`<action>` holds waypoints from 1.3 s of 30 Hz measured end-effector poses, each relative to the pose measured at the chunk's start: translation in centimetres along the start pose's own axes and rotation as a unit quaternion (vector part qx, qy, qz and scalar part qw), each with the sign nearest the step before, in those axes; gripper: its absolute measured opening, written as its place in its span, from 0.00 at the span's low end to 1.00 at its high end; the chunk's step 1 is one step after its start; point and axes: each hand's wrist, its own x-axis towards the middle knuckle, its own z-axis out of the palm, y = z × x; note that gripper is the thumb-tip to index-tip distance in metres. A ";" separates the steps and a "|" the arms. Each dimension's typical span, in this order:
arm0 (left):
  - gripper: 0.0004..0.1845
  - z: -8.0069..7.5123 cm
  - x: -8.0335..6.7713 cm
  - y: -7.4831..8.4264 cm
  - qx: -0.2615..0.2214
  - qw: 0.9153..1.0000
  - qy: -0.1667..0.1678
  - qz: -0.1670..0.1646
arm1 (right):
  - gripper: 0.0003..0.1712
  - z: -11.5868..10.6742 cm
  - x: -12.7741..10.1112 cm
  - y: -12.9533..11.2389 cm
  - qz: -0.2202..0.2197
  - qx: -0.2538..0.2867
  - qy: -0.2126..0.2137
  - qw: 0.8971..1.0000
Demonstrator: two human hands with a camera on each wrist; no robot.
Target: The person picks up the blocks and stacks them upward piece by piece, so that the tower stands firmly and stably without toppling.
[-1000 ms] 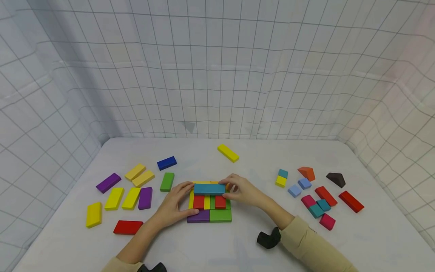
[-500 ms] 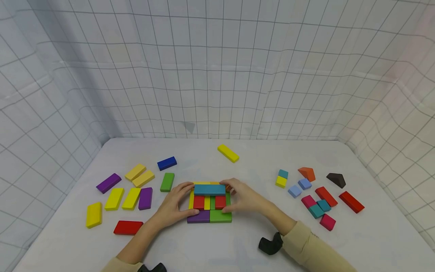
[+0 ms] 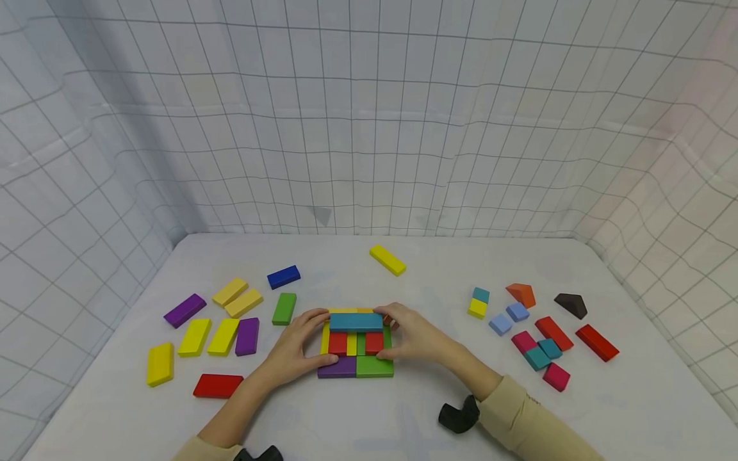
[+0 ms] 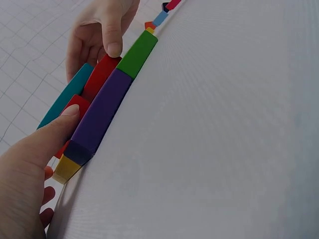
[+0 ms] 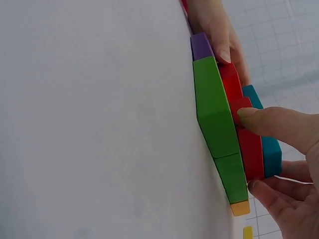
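Note:
A low stack of blocks stands mid-table, its bottom layer showing a purple block (image 3: 337, 367) and a green block (image 3: 375, 367) in front. Above them lie two red blocks (image 3: 337, 343), with a teal block (image 3: 355, 322) across the top. My left hand (image 3: 296, 347) holds the stack's left side, thumb against a red block's near end in the left wrist view, fingers by the teal block's far left corner. From the right, my right hand (image 3: 418, 336) grips the stack likewise. Its thumb presses the other red block's end (image 5: 241, 110); its fingers curl behind.
Loose yellow (image 3: 193, 337), purple (image 3: 246, 336), green (image 3: 284, 308), blue (image 3: 283, 276) and red blocks (image 3: 218, 385) lie left. One yellow block (image 3: 387, 259) lies behind the stack. On the right are small cubes (image 3: 500, 323), long red blocks (image 3: 596, 342) and a dark wedge (image 3: 570, 305).
My right thumb has shifted from the teal block's right end down towards the near side, onto the red block's end. My left hand and the stack look unmoved.

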 end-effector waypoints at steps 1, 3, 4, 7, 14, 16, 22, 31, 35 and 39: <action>0.40 0.0 0.0 0.0 -0.001 1.000 -0.001 -0.002 | 0.41 0.0 0.0 0.0 -0.002 -0.002 -0.001 1.000; 0.40 0.0 0.0 -0.1 0.000 1.000 0.001 -0.002 | 0.41 0.0 0.1 0.0 -0.007 -0.007 -0.001 1.000; 0.40 0.0 -0.1 -0.1 0.001 1.000 0.001 -0.003 | 0.40 0.0 0.1 -0.1 -0.009 -0.009 -0.001 1.000; 0.40 0.0 -0.1 -0.1 0.000 1.000 0.001 -0.005 | 0.40 0.0 0.1 -0.1 -0.009 -0.015 -0.004 1.000; 0.41 0.0 -0.1 0.1 -0.003 1.000 -0.004 -0.012 | 0.41 -1.6 1.0 1.4 0.017 0.058 0.005 0.998; 0.41 0.0 -0.1 0.2 -0.004 1.000 -0.004 -0.012 | 0.36 -2.5 1.9 2.6 0.029 0.081 0.056 0.995; 0.41 -0.1 -0.2 0.1 -0.001 1.000 0.000 -0.005 | 0.26 -3.5 5.0 6.1 0.102 0.037 0.184 0.977; 0.41 -0.1 -0.1 0.2 0.005 1.000 0.001 0.004 | 0.24 -2.5 7.2 8.5 0.172 -0.014 0.210 0.962; 0.40 0.0 -0.1 0.1 0.009 1.000 0.004 0.009 | 0.23 -2.3 7.5 8.9 0.177 -0.019 0.219 0.959; 0.40 0.1 -0.1 -0.1 0.014 1.000 0.007 0.011 | 0.21 -2.4 7.3 8.7 0.165 -0.011 0.231 0.959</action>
